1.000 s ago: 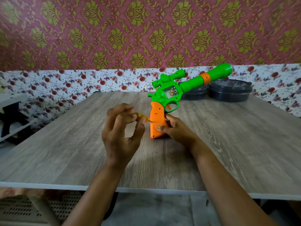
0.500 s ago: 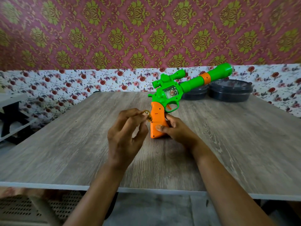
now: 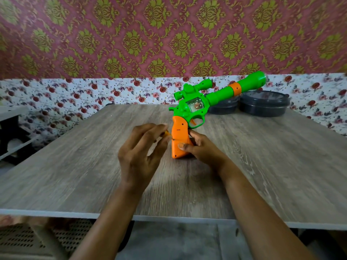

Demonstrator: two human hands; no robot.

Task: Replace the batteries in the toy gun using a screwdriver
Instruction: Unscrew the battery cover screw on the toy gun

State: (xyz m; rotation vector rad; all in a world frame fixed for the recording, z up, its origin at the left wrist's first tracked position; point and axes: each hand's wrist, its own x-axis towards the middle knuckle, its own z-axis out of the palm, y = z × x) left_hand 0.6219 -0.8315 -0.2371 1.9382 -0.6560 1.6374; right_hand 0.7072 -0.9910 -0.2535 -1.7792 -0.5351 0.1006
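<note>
Toy gun (image 3: 195, 109) standing on its orange grip (image 3: 179, 139) near the middle of the wood-grain table (image 3: 75, 175), green barrel angled up and away to the right. Right hand (image 3: 201, 150) wrapped round the lower part of the grip, thumb across its near face, holding it steady against the tabletop. Left hand (image 3: 140, 152) just left of the grip, fingertips pinched on a small yellow-handled screwdriver (image 3: 168, 135), tip touching the grip's left side. Beyond the gun, at the table's far edge, two dark round lidded containers (image 3: 264, 104) side by side, the barrel crossing above them.
</note>
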